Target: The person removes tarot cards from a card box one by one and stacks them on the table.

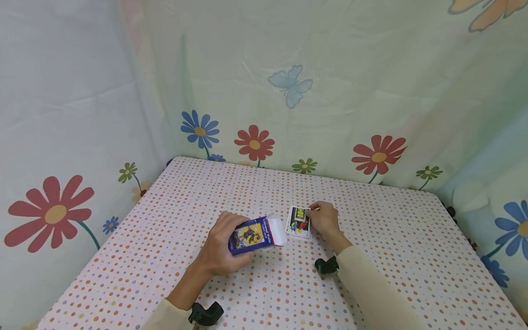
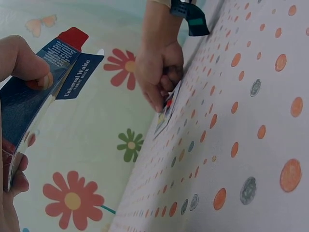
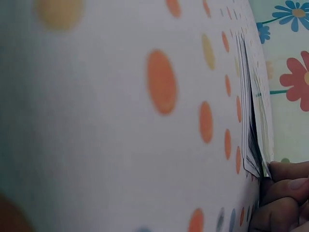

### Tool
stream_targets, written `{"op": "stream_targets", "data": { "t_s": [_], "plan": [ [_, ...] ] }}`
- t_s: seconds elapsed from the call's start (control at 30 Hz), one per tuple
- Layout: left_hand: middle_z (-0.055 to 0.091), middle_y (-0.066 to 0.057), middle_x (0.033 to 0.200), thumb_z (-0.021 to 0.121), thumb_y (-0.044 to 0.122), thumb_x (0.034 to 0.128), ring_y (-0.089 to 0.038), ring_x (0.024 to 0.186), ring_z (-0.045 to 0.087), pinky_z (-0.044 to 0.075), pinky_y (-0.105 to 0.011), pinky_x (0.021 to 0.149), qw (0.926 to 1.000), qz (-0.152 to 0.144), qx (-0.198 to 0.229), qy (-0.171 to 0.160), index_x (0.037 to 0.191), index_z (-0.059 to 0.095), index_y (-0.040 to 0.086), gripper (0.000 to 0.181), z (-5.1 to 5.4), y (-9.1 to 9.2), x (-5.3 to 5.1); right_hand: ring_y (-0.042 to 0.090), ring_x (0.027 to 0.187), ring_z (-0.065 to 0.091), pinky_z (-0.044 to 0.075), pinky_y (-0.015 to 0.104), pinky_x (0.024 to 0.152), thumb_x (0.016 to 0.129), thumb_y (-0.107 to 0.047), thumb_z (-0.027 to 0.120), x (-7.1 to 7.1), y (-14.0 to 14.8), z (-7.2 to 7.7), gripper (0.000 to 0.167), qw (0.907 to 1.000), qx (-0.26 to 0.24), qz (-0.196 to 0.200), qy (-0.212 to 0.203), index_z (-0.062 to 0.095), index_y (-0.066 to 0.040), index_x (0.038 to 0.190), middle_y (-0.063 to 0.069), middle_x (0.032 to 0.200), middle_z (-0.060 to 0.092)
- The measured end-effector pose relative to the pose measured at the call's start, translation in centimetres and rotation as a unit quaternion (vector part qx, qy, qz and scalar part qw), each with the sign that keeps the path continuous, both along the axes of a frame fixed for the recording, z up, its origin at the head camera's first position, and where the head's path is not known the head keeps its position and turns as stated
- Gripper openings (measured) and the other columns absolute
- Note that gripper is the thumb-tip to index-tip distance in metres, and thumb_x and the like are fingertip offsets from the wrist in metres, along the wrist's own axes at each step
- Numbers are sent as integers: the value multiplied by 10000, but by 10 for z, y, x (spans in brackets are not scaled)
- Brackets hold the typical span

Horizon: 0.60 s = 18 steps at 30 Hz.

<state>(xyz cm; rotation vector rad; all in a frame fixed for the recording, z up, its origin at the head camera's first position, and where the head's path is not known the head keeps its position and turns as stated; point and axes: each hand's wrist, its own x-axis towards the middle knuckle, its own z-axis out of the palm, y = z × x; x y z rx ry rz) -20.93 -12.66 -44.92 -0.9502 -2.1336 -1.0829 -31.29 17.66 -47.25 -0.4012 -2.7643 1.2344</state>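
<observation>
My left hand [image 1: 221,247] grips a blue tarot card box [image 1: 250,236], thumb on one side and fingers on the other. The box is tilted, with its white end flap [image 1: 277,231] open towards the right. In the left wrist view the box [image 2: 36,87] shows printed text and a red tab. A small stack of tarot cards [image 1: 298,223] lies face up on the table, right of the box. At its right edge my right hand [image 1: 326,221] pinches the top card. In the right wrist view, a gap separates the upper card from the stack [image 3: 246,111] below.
A dotted cloth [image 1: 264,284] covers the table. Behind and at the sides hang curtains [image 1: 338,91] printed with flowers and butterflies. Each wrist wears a black camera mount, the left one [image 1: 206,314] low in view and the right one [image 1: 326,265] near the cards.
</observation>
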Motion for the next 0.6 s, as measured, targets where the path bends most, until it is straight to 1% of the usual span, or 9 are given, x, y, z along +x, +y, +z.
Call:
{"op": "stream_targets", "data": {
  "t_s": [0.13,0.3,0.47,0.6],
  "plan": [
    [632,6,1122,785,281,643,-126,967,512,499,-297,757,10000,15,-1,-19,1260,615,99,666,-1,0,0,221,720,604,413,255,522,953,-177,681,0,0,-1,203,9998,189,58,54,684,-26,1088,142,885,676],
    [635,12,1121,781,276,646,-123,962,510,492,-301,760,10000,-2,13,1,1265,615,101,664,-1,0,-1,230,732,621,421,267,542,938,-178,703,0,-1,1,200,9994,318,80,92,691,-31,1073,134,871,681],
    [637,7,1115,779,268,651,-128,951,509,487,-302,756,10000,-35,16,6,1265,616,103,657,-3,0,-2,234,738,613,408,267,546,944,-189,703,1,-2,1,206,9993,356,58,89,696,-44,1091,129,878,680],
    [638,-2,1110,784,260,651,-137,943,512,490,-300,750,10000,-33,11,10,1260,619,98,652,-4,0,-1,231,725,607,402,261,538,952,-193,696,1,-2,0,213,9995,308,63,90,696,-46,1106,130,871,676]
  ]
}}
